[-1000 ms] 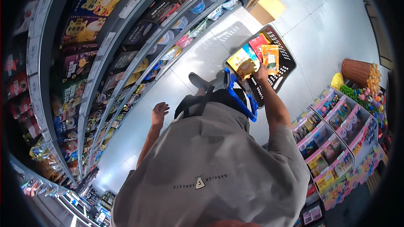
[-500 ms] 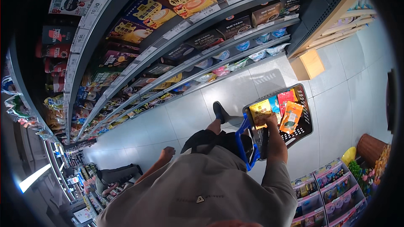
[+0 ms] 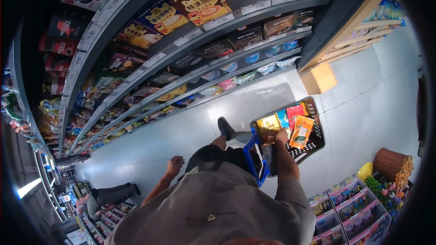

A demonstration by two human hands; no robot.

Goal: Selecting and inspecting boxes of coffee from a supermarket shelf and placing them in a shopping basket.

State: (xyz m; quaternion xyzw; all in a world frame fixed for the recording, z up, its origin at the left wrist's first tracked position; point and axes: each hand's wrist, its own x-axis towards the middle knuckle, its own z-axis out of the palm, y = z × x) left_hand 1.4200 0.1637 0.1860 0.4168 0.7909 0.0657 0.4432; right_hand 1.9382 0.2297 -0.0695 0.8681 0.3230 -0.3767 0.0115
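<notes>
Person in grey shirt [image 3: 213, 204], shop aisle, dark shopping basket [image 3: 315, 119] to the right of the legs, its blue handle [image 3: 248, 154] on the side nearest the body. Right hand [image 3: 280, 137] is down inside the basket, at the lower right corner of the yellow box [image 3: 268, 123]; fingers partly hidden, so I can't tell whether it grips the box or only touches it. Yellow box sits at the handle end of the basket, printed face up. Just beside it, blue packet [image 3: 282, 117], then red packet [image 3: 295, 110]; orange bag [image 3: 302, 131] lies tilted nearer the far side, close to the right hand. Left hand [image 3: 175, 165] hangs out to the other side, well apart from the basket, released, fingers loosely bent. Tall grey shelf [image 3: 284, 0] on the left carries rows of boxes and bags, brown box [image 3: 202, 2] among them. Wooden box [image 3: 320, 78] on the tiled floor [image 3: 181, 131] near the basket's far corner. Right side: brown flowerpot [image 3: 389, 162], pink display rack [image 3: 352, 211]. Another person [image 3: 113, 194] at lower left, dark trousers.
</notes>
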